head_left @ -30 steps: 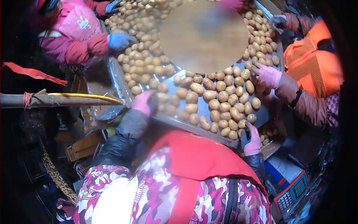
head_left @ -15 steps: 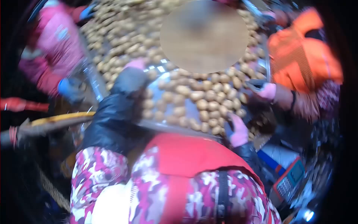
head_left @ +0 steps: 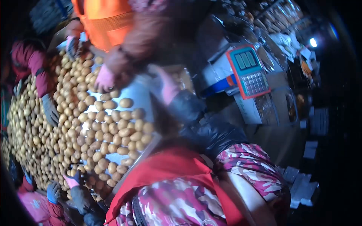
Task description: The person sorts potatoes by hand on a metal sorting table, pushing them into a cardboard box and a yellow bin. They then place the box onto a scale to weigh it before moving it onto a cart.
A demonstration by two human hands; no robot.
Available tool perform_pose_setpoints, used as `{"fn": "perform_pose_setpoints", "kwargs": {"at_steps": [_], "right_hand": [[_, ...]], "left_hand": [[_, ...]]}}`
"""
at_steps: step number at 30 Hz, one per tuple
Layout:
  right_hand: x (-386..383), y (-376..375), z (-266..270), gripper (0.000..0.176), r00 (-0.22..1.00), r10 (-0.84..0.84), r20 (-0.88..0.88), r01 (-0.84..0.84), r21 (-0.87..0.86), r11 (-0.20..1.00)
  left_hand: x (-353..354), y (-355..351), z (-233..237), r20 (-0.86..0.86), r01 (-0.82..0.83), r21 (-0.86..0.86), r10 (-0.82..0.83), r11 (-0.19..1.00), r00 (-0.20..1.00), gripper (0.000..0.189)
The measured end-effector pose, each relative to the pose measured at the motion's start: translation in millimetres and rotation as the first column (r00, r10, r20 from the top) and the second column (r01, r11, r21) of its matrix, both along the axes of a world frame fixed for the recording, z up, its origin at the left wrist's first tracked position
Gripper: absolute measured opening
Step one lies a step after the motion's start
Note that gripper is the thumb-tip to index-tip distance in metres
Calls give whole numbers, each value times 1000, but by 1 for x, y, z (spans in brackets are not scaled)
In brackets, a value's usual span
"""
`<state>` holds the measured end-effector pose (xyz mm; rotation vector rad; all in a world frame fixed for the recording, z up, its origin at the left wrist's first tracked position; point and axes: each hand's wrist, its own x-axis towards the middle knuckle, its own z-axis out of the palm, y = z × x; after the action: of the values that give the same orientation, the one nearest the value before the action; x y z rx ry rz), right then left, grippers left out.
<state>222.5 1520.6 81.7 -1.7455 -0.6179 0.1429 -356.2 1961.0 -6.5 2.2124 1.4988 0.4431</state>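
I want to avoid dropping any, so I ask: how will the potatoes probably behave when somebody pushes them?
The potatoes would probably roll or wobble, since they look rounded. They may also slide, as the bare tabletop looks smooth and shiny. They are likely firm, not floppy: crowded together, they show no visible sagging.

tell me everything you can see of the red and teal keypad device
The keypad device has a red rim around a teal face and looks like plastic. A screen with three pale panels fills the upper part, above rows of light buttons. It sits slightly tilted in the picture, face toward the camera. A blue bar meets its left edge; whether they join is unclear. Boxes show below it. No hand touches it.
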Motion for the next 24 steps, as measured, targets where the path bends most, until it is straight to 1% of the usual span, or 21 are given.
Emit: {"fn": "perform_pose_setpoints", "kwargs": {"at_steps": [1, 2, 3, 4, 5, 6, 8, 9, 10, 11, 12, 13, 14, 16, 18, 19, 20, 21, 22, 23, 24], "right_hand": [[-10, -14, 13, 60, 1000, 10, 6, -10, -7, 1000], [-27, -28, 30, 60, 999, 24, 41, -21, -81, 997], [-34, -37, 16, 62, 987, -15, -163, -15, -185, 983], [-32, -49, -27, 65, 990, -64, -122, 51, -111, 992], [-29, -66, -50, 65, 985, -124, -119, 79, -328, 941], [-27, -85, -71, 65, 978, -181, -108, 98, -527, 844], [-29, -116, -113, 64, 975, -204, -83, 111, -616, 780], [-34, -121, -83, 63, 977, -206, -58, 123, -633, 765], [-34, -124, -71, 63, 975, -207, -75, 121, -602, 789], [-37, -130, -64, 63, 972, -214, -98, 122, -572, 811], [-37, -135, -61, 63, 968, -222, -114, 127, -540, 832], [-35, -140, -61, 63, 963, -226, -146, 110, -552, 827], [-33, -145, -61, 62, 958, -227, -176, 91, -564, 821], [-35, -154, -63, 62, 943, -229, -241, 46, -588, 808], [-41, -167, -82, 62, 954, -230, -194, 86, -558, 825], [-41, -172, -80, 62, 954, -228, -197, 78, -569, 819], [-41, -177, -79, 62, 954, -225, -200, 70, -580, 812], [-42, -183, -62, 62, 946, -221, -236, 30, -616, 787], [-43, -189, -52, 62, 937, -219, -272, -11, -650, 760], [-46, -194, -65, 61, 941, -213, -264, 2, -624, 781], [-48, -200, -77, 61, 944, -208, -256, 15, -598, 801]], "left_hand": [[41, -31, 31, 120, -7, -226, 35, 974, 992, 93], [72, -56, 46, 228, 69, -349, 13, 935, 974, 90], [104, -81, 61, 326, 143, -465, 18, 874, 945, 88], [116, -89, 50, 426, 269, -477, -48, 837, 904, 87], [156, -120, 71, 437, 335, -506, -98, 795, 894, 88], [202, -159, 99, 413, 388, -529, -170, 755, 895, 89], [274, -222, 143, 389, 527, -524, -362, 669, 847, 91], [287, -226, 120, 450, 673, -413, -505, 614, 736, 93], [315, -247, 133, 414, 785, -300, -668, 542, 619, 94], [341, -271, 148, 447, 773, -419, -633, 476, 632, 94], [361, -283, 148, 452, 827, -402, -701, 393, 553, 94], [377, -297, 139, 493, 863, -355, -713, 359, 499, 96], [392, -319, 130, 695, 786, -590, -380, 185, 611, 95], [415, -328, 102, 560, 822, -527, -640, 216, 526, 92], [440, -348, 74, 667, 823, -542, -507, 172, 545, 94], [451, -351, 70, 546, 929, -292, -757, 228, 357, 94], [456, -355, 68, 586, 893, -401, -692, 205, 421, 95], [460, -365, 75, 611, 847, -504, -622, 171, 489, 95], [459, -369, 69, 667, 826, -547, -528, 132, 526, 93], [458, -374, 63, 709, 806, -585, -426, 90, 562, 91], [457, -374, 41, 690, 819, -560, -474, 128, 546, 90]]}}
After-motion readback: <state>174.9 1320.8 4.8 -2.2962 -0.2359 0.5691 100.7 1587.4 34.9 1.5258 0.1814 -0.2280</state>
